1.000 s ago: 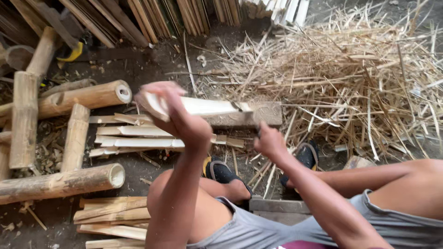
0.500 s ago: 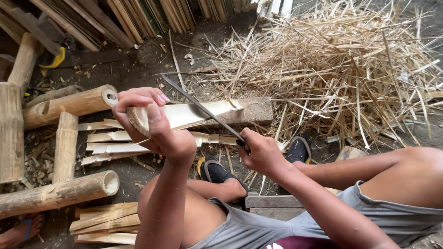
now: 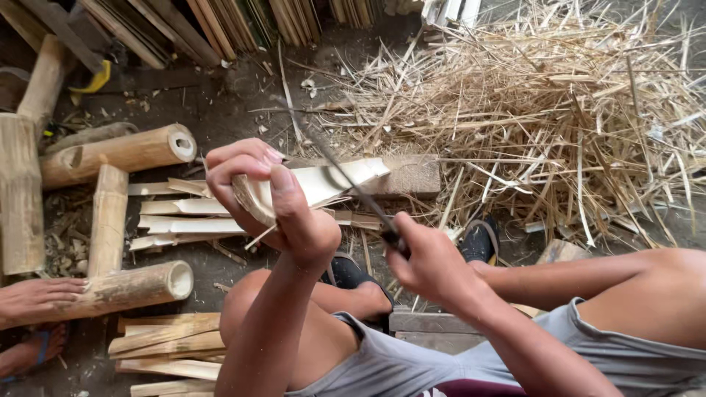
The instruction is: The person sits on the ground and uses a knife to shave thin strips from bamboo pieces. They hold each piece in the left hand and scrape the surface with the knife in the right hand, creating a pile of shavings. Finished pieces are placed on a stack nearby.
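My left hand (image 3: 273, 202) grips the near end of a split bamboo piece (image 3: 323, 182), pale and curved, whose far end rests on a wooden block (image 3: 413, 175). My right hand (image 3: 430, 259) is closed on the handle of a long thin knife (image 3: 334, 165). Its blade lies across the top of the bamboo piece and points away to the upper left. My knees and dark sandals show below both hands.
Bamboo sections (image 3: 118, 153) and split slats (image 3: 187, 224) lie at the left. A big heap of bamboo shavings (image 3: 559, 110) fills the right. Stacked slats (image 3: 169, 342) sit by my left knee. Another person's hand (image 3: 37, 298) rests on a bamboo pole at the lower left.
The knife has come into view and its blade has slid further along the bamboo piece. Another person's hand has appeared on the pole at the lower left.
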